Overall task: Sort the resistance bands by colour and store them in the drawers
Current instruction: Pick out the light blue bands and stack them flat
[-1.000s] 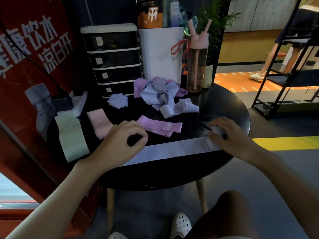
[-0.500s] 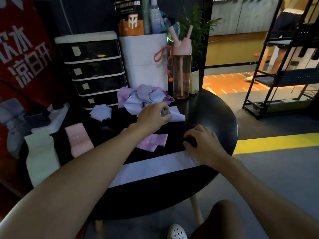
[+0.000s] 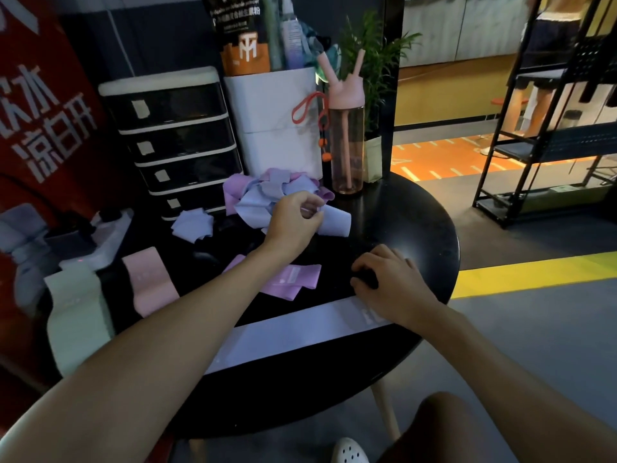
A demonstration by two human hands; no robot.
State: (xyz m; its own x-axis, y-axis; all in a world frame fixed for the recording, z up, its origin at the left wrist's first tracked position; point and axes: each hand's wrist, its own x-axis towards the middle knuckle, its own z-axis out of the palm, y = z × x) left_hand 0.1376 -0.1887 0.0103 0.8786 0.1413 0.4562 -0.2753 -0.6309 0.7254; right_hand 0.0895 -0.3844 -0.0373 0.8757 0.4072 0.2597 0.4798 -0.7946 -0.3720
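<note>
Head view: red banner beside drawers reads "凉白开".

Looks like a gym or fitness studio: resistance bands heaped on a round black desk, powder pouch and pink straw bottle behind, orange flooring with painted dashes beyond, black metal rack at the right, red drinking-water banner at the left.

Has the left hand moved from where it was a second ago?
Yes. The left hand has left the long pale band at the table's near edge and gone back toward the pink bottle, where it pinches a pale blue band.
</note>
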